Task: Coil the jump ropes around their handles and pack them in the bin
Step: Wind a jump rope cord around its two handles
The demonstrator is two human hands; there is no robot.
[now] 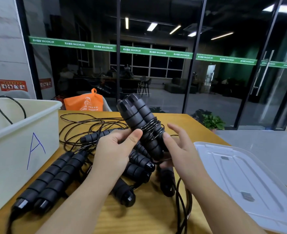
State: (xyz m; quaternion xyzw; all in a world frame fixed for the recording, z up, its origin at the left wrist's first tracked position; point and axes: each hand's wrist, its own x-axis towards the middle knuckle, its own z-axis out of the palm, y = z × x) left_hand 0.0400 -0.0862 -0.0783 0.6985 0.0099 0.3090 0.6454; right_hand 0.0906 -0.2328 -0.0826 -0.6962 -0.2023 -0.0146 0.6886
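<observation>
Black foam handles (140, 122), two side by side, wound round the middle with thin black rope (152, 129), held up above the wooden table (139, 217). Gripped by the left hand (117, 149), thumb pressed on the coil. Touched by the right hand (178, 149), fingers straight and loose. More loose ropes (88, 125) underneath. White bin (23, 137) just left, marked A.

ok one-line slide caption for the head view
Left hand grips paired jump-rope handles wound with cord beside bin marked A.
</observation>
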